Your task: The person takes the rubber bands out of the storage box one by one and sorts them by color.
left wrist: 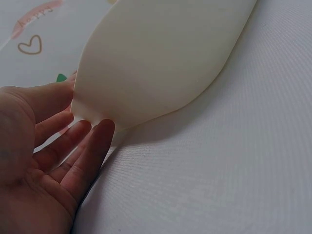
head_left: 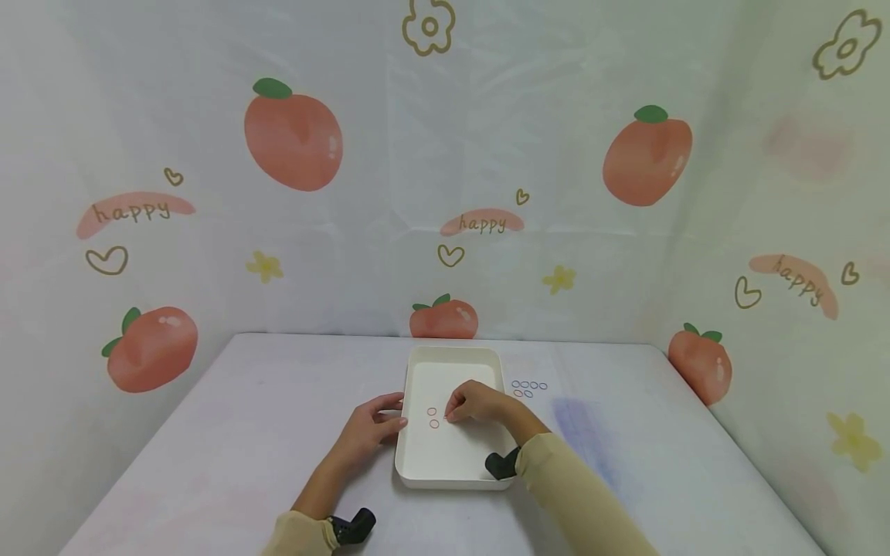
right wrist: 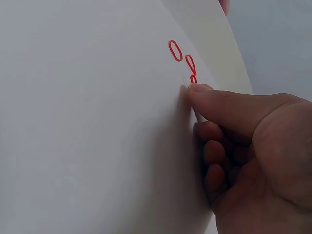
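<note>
A white rectangular tray [head_left: 452, 466] stands on the table. My left hand [head_left: 366, 428] is at its left side, its lightly bent fingers touching the tray wall [left wrist: 146, 63] in the left wrist view. Over the middle of the tray, my right hand [head_left: 480, 403] pinches a small red ring [right wrist: 193, 78] between thumb and forefinger; its lower part is hidden by the thumb. Two more thin red rings [right wrist: 171, 47] lie on the tray floor just left of those fingertips. The right hand's other fingers are curled in toward the palm.
Right of the tray, several small rings, bluish and reddish, lie in two rows on the white tablecloth [head_left: 626, 409]. A blue-purple smudge [head_left: 580, 428] colours the cloth nearby. Behind the table hangs a white curtain [head_left: 473, 139] printed with peaches and flowers.
</note>
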A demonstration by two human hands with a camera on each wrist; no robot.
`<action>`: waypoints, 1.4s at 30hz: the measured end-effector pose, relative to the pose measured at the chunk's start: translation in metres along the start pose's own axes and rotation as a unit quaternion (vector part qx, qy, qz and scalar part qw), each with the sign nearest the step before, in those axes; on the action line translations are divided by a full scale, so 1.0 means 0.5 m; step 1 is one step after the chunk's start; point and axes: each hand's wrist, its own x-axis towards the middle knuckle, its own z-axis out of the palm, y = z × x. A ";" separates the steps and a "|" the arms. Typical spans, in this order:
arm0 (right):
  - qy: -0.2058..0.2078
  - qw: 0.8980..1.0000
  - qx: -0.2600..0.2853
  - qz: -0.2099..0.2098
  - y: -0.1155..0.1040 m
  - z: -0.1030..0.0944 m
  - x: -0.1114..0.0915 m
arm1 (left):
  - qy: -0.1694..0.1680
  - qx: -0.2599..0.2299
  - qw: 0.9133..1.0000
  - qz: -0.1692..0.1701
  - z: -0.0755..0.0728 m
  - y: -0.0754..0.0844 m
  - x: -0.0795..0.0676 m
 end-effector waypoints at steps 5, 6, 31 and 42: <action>0.000 1.000 0.002 0.003 -0.002 0.000 -0.001 | -0.001 0.002 1.000 -0.001 0.000 -0.004 0.001; 0.001 1.000 0.003 0.001 -0.002 0.000 -0.002 | -0.001 0.001 1.000 -0.001 0.000 -0.005 0.002; -0.015 0.996 -0.077 -0.037 -0.005 0.002 -0.004 | 0.004 0.006 1.000 -0.003 0.002 0.000 0.000; -0.025 0.994 -0.099 -0.035 -0.011 0.003 -0.011 | -0.007 -0.009 1.000 0.008 0.000 -0.002 0.000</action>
